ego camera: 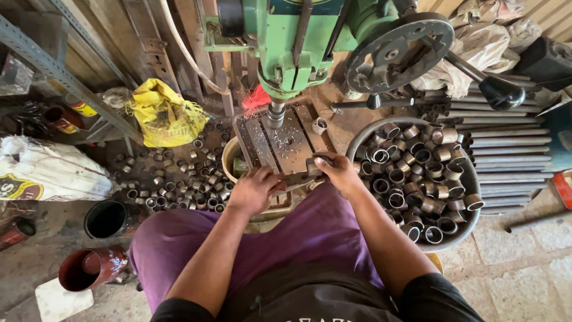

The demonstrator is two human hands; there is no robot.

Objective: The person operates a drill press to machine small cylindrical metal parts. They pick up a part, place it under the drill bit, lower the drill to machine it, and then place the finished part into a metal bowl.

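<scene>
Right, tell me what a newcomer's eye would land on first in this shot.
First the green drill press at top centre, its spindle over the slotted metal table, where the left hand and right hand rest at the near edge; the right hand grips a short metal ring. To the right, a round basin brims with similar rings, and more lie scattered on the floor below a yellow bag.

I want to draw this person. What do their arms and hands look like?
Both arms are bare up to short black sleeves. The left hand and right hand wear no gloves. No rings, watch or bands show.
</scene>
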